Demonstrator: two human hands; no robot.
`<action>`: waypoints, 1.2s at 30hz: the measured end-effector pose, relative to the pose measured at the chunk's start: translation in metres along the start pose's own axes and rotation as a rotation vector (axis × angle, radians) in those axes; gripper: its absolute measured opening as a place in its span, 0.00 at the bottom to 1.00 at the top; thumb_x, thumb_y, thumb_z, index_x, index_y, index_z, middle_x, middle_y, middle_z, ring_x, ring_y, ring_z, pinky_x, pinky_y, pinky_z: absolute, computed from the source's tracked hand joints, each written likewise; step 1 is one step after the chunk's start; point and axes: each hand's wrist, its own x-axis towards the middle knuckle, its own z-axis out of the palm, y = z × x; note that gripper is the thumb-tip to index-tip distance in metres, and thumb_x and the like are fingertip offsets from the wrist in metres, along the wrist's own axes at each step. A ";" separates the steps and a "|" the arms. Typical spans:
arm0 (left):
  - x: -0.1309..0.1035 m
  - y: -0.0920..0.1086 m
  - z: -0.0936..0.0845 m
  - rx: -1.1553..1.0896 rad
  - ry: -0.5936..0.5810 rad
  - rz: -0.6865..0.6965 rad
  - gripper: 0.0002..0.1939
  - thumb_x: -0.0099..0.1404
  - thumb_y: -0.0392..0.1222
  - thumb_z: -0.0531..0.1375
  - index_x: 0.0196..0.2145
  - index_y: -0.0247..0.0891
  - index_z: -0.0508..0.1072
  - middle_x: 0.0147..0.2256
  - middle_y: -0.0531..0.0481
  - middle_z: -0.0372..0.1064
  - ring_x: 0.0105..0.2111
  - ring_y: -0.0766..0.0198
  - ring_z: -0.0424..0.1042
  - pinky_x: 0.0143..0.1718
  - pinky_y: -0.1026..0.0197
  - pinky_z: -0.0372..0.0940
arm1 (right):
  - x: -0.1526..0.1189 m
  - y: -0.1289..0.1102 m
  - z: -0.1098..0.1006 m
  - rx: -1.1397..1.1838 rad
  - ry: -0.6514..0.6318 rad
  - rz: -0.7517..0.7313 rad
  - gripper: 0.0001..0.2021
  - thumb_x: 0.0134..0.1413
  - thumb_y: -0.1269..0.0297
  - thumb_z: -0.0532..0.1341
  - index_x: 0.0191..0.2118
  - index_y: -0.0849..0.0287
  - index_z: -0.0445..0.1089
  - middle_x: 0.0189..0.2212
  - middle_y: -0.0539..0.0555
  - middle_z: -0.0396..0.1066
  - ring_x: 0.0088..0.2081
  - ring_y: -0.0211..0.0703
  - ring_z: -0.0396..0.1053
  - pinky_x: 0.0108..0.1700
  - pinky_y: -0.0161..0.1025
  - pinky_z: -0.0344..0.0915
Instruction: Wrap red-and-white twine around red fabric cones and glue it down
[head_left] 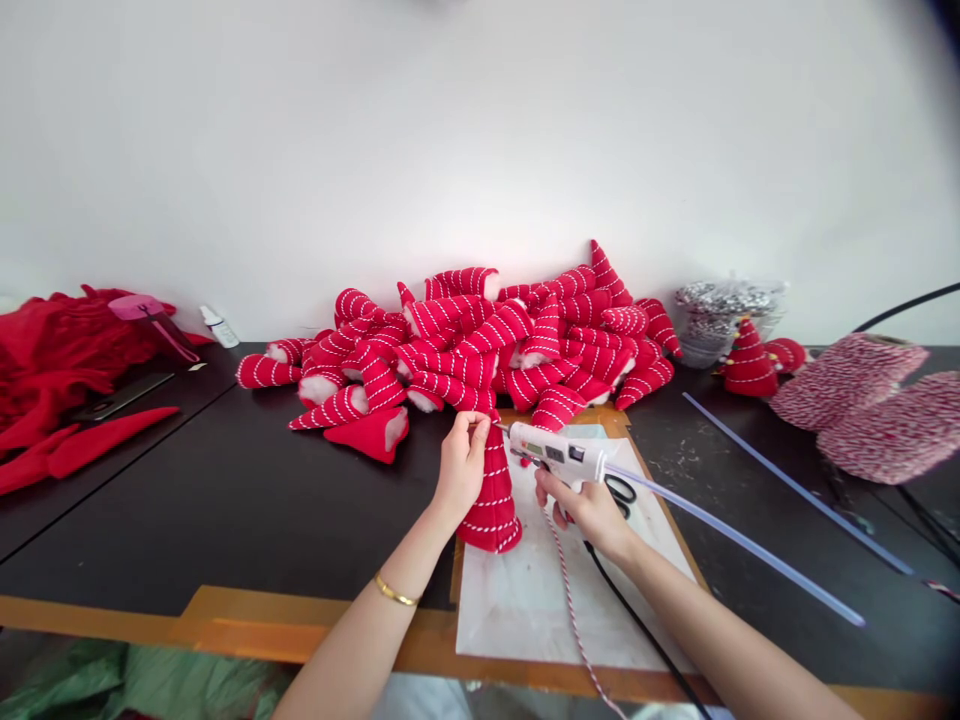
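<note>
My left hand (463,460) pinches a red felt cone (495,500) near its tip, and the wide end points toward me. White-and-red cord is wound around this cone in spaced rings. In my right hand (581,505) is a white hot glue gun (555,452), its nozzle close to the cone's tip beside my left fingertips. A long clear glue stick (742,540) sticks out of the gun's back. Loose twisted cord (570,600) trails below the gun toward the front edge. Whether the nozzle touches the cone I cannot tell.
Behind lies a heap of cord-wrapped red cones (465,340). Black-handled scissors (621,492) rest on white paper (510,610). At right are a spare glue stick (795,480), cord spools (892,430) and a decorated cone (750,365). Red fabric (67,345) and a small bottle (219,327) are at left.
</note>
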 end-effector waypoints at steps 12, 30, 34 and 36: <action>0.000 -0.006 0.001 0.006 -0.006 0.018 0.07 0.71 0.44 0.54 0.37 0.40 0.68 0.33 0.51 0.72 0.35 0.61 0.72 0.41 0.60 0.64 | -0.001 0.000 0.000 -0.059 0.004 0.025 0.24 0.46 0.38 0.61 0.25 0.57 0.62 0.18 0.49 0.63 0.14 0.34 0.58 0.18 0.35 0.55; 0.000 -0.009 0.002 -0.023 -0.023 0.010 0.08 0.70 0.46 0.55 0.38 0.40 0.69 0.34 0.50 0.73 0.35 0.61 0.73 0.41 0.60 0.66 | -0.002 -0.009 0.001 -0.090 0.015 0.027 0.25 0.45 0.37 0.60 0.17 0.54 0.58 0.11 0.49 0.58 0.15 0.36 0.56 0.20 0.36 0.57; 0.000 -0.009 0.003 -0.107 -0.043 -0.013 0.07 0.68 0.46 0.57 0.37 0.40 0.69 0.34 0.51 0.73 0.35 0.62 0.74 0.40 0.60 0.67 | -0.001 -0.008 -0.002 -0.064 0.005 0.037 0.27 0.44 0.36 0.61 0.17 0.56 0.61 0.12 0.50 0.59 0.14 0.34 0.55 0.19 0.36 0.55; 0.001 -0.010 0.003 -0.137 -0.043 -0.028 0.07 0.67 0.46 0.58 0.37 0.40 0.69 0.35 0.50 0.74 0.36 0.61 0.74 0.42 0.59 0.67 | -0.001 -0.006 -0.004 -0.038 0.003 0.025 0.27 0.45 0.36 0.62 0.18 0.57 0.62 0.14 0.50 0.61 0.14 0.33 0.55 0.19 0.35 0.54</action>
